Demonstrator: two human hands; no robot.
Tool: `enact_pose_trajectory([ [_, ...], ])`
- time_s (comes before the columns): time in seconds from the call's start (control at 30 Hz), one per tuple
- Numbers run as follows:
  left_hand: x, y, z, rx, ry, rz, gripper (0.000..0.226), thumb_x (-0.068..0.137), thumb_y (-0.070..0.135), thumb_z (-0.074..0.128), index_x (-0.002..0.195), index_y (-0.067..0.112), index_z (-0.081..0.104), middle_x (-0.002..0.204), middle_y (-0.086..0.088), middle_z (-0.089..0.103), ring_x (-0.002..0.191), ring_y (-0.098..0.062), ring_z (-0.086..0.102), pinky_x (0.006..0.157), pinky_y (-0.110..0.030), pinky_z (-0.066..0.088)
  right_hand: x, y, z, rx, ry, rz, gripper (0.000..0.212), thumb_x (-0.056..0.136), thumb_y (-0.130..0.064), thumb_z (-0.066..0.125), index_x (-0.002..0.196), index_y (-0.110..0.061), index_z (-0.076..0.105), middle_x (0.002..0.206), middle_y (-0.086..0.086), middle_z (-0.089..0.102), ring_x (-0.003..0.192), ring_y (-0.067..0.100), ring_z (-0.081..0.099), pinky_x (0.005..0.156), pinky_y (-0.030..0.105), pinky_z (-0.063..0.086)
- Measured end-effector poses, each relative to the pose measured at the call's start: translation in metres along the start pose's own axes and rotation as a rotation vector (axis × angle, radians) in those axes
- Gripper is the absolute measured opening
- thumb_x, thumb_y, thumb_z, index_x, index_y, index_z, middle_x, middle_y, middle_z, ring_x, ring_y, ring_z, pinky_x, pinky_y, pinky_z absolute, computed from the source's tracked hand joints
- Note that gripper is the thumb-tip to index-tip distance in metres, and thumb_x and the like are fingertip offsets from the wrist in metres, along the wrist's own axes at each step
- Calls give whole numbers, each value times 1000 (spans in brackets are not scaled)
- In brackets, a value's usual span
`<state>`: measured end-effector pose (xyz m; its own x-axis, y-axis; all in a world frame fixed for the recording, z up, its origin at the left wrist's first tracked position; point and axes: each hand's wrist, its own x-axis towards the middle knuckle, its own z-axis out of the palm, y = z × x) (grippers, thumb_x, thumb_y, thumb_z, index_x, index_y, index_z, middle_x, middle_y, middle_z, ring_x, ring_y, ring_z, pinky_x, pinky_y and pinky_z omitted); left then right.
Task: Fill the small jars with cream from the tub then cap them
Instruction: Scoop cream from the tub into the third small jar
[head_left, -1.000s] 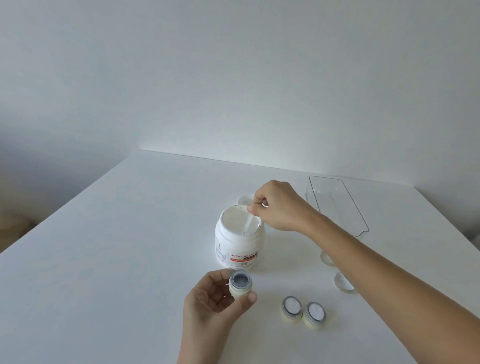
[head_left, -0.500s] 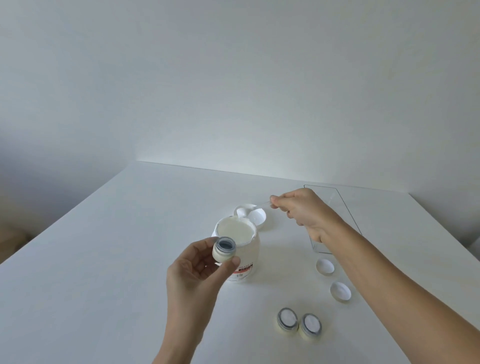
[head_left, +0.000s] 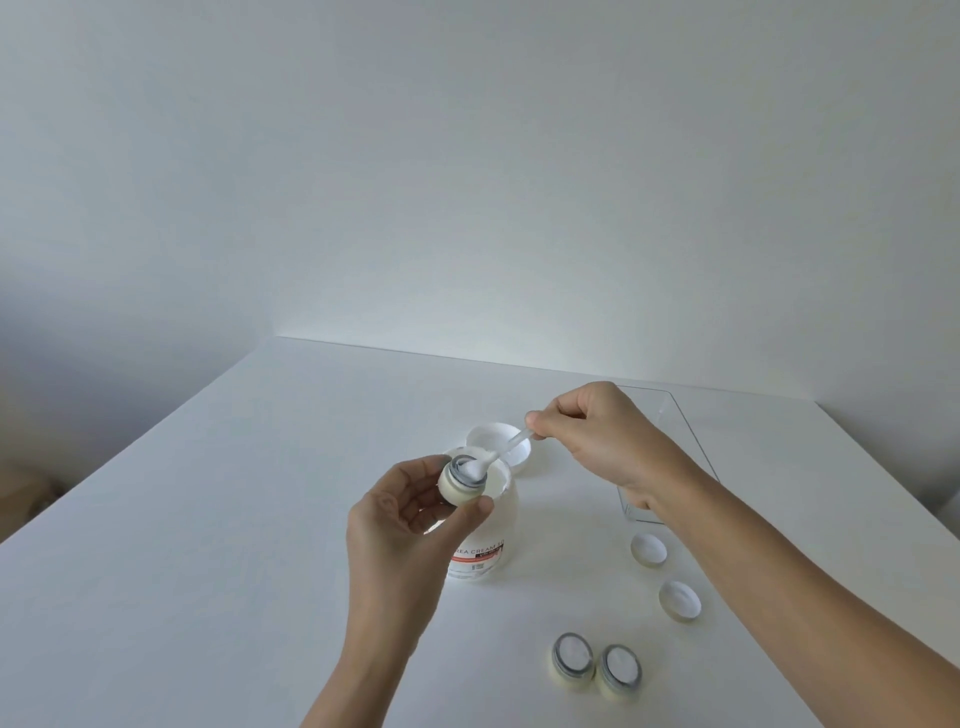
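Here the left hand (head_left: 410, 514) grips a jar (head_left: 464, 483) tilted over the open tub (head_left: 485, 530) so drips fall back in, while the right hand (head_left: 597, 441) pinches a spatula (head_left: 506, 449) unloading cream; two filled jars (head_left: 596, 665) wait uncapped on the desk (head_left: 208, 519).

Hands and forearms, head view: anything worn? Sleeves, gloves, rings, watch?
Nothing worn. The left hand and right hand are bare, with no gloves, rings or markings visible. Both forearms are bare to the frame edge: no sleeves, no watch or band at either wrist.
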<state>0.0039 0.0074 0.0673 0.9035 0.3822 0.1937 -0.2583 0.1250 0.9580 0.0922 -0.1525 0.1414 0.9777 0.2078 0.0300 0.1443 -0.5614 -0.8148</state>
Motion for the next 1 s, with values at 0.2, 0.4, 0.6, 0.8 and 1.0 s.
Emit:
enact_pose_trajectory([
  [0.2,-2,-4,-1,41,0,22,36,67,-4,85,90,22,74,87,2,79,80,-14,75,68,-14,55,-4,7,-11,-72,19,-23,32,87,-29,63,77,1,68,42,-11,24,40,8,22,43,18,21],
  [0.4,-7,-6,-2,8,-15,-45,31,65,-1,87,83,21,76,82,0,80,77,-14,76,64,-13,55,-19,12,-7,10,185,-231,27,89,-28,63,63,-20,66,48,-15,44,49,4,37,49,14,29],
  [0.6,-16,-7,-2,-70,-87,-111,30,60,10,88,85,23,78,82,-6,80,79,-19,77,65,-14,55,-50,25,12,-319,398,-727,17,90,-29,58,79,-20,66,78,-11,50,76,6,46,76,21,34],
  [0.8,-23,-12,-5,-92,-105,-170,30,61,11,88,87,19,78,86,-11,79,84,-24,76,69,-18,56,-71,57,12,-656,540,-1108,47,63,10,77,94,-21,60,85,-6,40,75,15,43,72,32,29],
  [1.0,-29,-15,-7,-106,-119,-185,30,59,11,88,87,17,78,87,-10,80,84,-21,76,69,-16,56,-78,70,6,-573,621,-1132,32,74,-1,75,94,-22,62,84,-8,41,74,13,44,74,32,27],
])
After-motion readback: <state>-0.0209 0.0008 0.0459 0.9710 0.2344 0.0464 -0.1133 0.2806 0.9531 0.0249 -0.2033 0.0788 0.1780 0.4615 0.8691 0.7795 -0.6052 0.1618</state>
